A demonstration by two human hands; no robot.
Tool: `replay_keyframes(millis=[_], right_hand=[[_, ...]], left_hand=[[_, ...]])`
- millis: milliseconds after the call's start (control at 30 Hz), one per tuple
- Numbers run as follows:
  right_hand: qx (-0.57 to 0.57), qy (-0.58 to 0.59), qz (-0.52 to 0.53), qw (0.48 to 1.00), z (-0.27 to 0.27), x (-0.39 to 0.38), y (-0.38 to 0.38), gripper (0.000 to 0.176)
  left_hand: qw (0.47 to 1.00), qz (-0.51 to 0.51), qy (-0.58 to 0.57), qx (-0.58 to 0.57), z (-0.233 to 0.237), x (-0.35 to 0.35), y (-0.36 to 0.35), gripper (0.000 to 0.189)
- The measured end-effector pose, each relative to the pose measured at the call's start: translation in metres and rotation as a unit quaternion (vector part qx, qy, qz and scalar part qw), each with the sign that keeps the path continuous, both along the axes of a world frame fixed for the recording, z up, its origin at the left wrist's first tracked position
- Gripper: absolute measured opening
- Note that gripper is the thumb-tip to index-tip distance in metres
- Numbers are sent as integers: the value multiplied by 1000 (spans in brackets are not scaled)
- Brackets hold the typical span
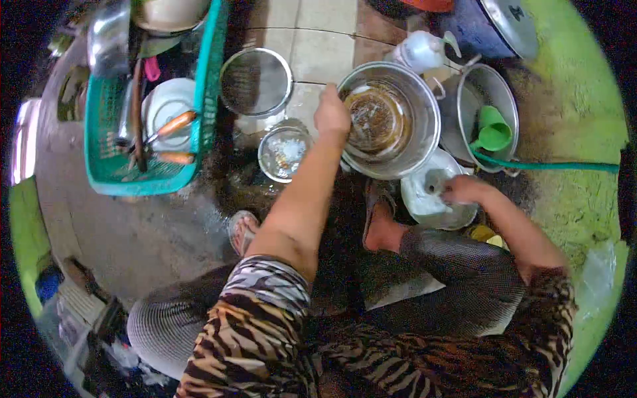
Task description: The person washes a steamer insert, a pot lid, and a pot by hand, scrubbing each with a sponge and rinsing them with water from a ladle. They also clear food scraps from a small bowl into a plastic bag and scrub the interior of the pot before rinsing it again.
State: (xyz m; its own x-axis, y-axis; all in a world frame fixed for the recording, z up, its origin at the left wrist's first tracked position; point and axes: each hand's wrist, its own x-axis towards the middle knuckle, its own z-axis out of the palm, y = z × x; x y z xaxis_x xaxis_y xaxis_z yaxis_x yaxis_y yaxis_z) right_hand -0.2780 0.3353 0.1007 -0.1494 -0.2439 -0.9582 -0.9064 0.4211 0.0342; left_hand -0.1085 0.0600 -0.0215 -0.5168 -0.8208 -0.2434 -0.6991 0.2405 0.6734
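Note:
A large metal pot with brown residue on its bottom is tilted toward me. My left hand is closed on its left rim. Below the pot, my right hand reaches into a whitish basin of cloudy water; its fingers are blurred and partly hidden. Left of the pot, a small metal bowl holds white and yellowish bits. A round metal-rimmed lid or strainer lies above that bowl.
A teal basket at the left holds dishes and orange-handled utensils. At the right, a metal pot contains a green dipper, with a green hose beside it. A white bottle and a lidded blue pot stand behind.

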Motion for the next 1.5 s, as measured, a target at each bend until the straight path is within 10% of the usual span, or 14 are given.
replay_keyframes(millis=[200,233,267,333,467,567,633,733,800,933,1000,1267,1500], right_hand=[[-142,-25,120,982,-4,-21,-16,68],[-97,-47,-191,976,-14,-18,-20,73],[-38,-73,-483,872,-25,-21,-15,77],[-80,-136,-558,815,-76,-17,-11,73],[-370,-194,-676,607,-76,67,-62,47],[-460,-230,-659,549,-134,95,-69,34],[-541,-328,-602,487,-160,115,-87,26],[-345,-553,-693,308,-195,118,-140,39],[-426,-508,-733,150,-139,149,-159,46],[-417,-402,-747,326,-90,170,-176,35],[-428,-285,-546,662,-117,172,-174,26],[-441,-147,-199,863,-186,277,-102,21],[-321,-222,-127,912,-179,319,-109,20]], left_hand=[[969,229,95,12,-30,40,25,47],[967,243,76,29,-43,46,24,51],[964,256,53,42,-37,50,30,55],[965,207,-4,159,23,87,26,58],[936,-338,-92,39,56,174,12,49],[891,-398,-212,54,147,254,1,40],[858,-404,-318,-7,110,345,-50,43],[784,-351,-510,-47,213,427,-70,43],[833,-206,-512,-37,258,479,-76,40],[845,-126,-519,12,285,527,-97,38],[863,-198,-460,-70,240,552,-118,36],[940,-100,-322,-52,63,442,-139,38],[970,4,-245,0,-8,446,-139,34]])
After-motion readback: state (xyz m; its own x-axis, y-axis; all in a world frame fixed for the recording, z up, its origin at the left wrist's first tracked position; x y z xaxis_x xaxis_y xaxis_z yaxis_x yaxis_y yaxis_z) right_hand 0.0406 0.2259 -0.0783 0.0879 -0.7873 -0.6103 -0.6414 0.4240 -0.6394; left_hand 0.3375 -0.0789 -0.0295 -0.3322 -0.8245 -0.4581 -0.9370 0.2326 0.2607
